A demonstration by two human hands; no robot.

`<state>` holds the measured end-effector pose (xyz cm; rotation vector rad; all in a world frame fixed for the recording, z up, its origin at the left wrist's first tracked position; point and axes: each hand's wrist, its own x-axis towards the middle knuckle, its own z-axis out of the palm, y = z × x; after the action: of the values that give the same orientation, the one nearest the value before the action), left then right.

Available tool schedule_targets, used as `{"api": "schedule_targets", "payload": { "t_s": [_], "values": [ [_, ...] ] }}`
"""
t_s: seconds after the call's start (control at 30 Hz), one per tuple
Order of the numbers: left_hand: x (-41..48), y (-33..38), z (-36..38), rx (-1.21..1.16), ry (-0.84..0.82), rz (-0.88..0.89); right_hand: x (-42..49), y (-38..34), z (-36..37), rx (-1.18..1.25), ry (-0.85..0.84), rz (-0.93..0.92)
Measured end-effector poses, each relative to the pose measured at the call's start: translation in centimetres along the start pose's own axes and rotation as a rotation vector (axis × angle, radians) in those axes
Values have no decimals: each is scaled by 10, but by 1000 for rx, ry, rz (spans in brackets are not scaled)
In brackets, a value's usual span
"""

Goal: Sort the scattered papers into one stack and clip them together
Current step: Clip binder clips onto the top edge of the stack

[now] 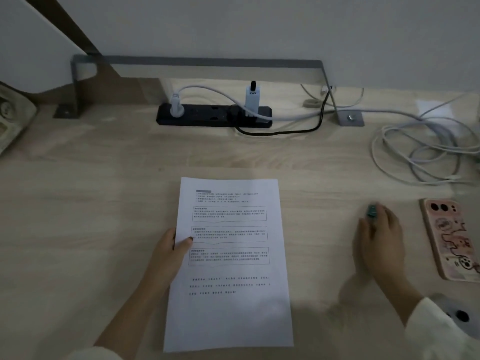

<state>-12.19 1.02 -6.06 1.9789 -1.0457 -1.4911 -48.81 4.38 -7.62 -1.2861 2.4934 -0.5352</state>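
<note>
I see the paper stack (231,307) mid-worktop (78,203) by the front edge, long axis front-to-back, its heading toward the back edge. My left hand (166,253) pinches its left edge. My right hand (379,242) meets the green clip (372,211) rightward; its fingers (389,216) are blurred, so I cannot tell their grip.

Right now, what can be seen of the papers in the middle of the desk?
The papers are white and printed, in portrait, lying on the pale wooden desk with edges lined up, so how many sheets there are cannot be told. The top page shows black text: three boxed blocks, looser lines below, then a blank lower part. The left hand pinches the left edge, thumb on top. Nothing is clipped to them.
</note>
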Motion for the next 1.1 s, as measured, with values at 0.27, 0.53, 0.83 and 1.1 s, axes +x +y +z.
{"api": "schedule_targets", "payload": {
  "t_s": [0.27,0.53,0.83,1.1],
  "values": [
    [-4,-19,-47,-21,61,-37,-31,-90,53,68,-159,-234],
    [4,-31,-86,-6,109,1,-38,-137,70,135,-58,-199],
    [13,-37,-91,5,55,3,-43,-151,66,64,-16,-123],
    [13,-38,-96,-35,7,11,-62,-203,52,458,88,27]
  ]
}}
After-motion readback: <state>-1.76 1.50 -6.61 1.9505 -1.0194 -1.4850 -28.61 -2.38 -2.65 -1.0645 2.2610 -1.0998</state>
